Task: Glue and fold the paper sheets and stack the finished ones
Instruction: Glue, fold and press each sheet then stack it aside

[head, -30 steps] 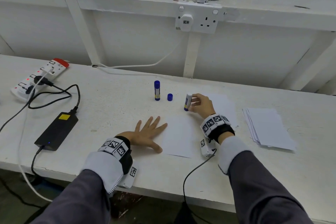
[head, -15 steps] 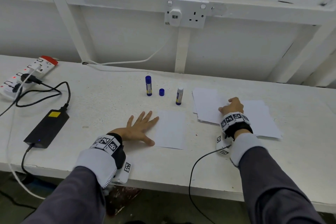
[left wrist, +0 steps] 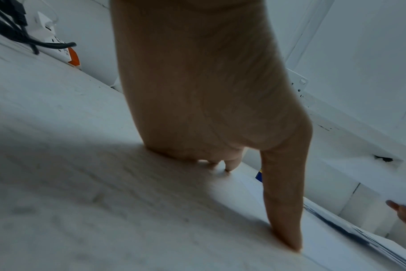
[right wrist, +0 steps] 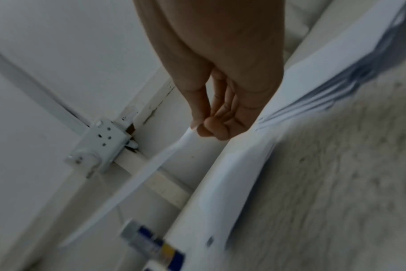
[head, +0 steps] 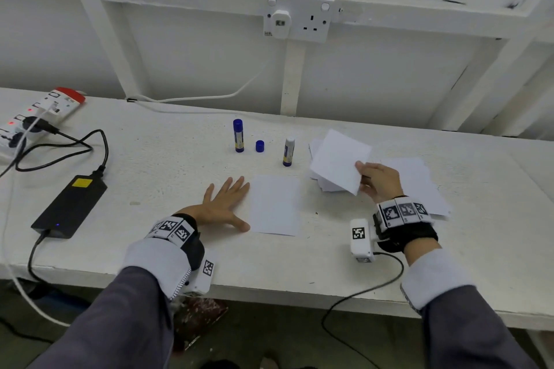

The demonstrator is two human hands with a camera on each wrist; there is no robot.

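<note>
right hand (head: 379, 181) pinches lifted sheet (head: 340, 160) above paper pile (head: 326, 184), at 3 o'clock. left hand (head: 223, 208) spread flat on surface (head: 150, 165), just beside flat sheet (head: 274, 204). uncapped glue stick (head: 288, 152) at 12 o'clock.

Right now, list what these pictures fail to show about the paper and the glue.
- Glue on the flat sheet: head view, too faint to tell.
- Lifted sheet pinched by the right hand: single or several, edge-on and blurred in the right wrist view.
- Paper pile: count hidden by the hand.
- Open glue stick label: too small.
- Left hand palm contact: hidden beneath it.
</note>
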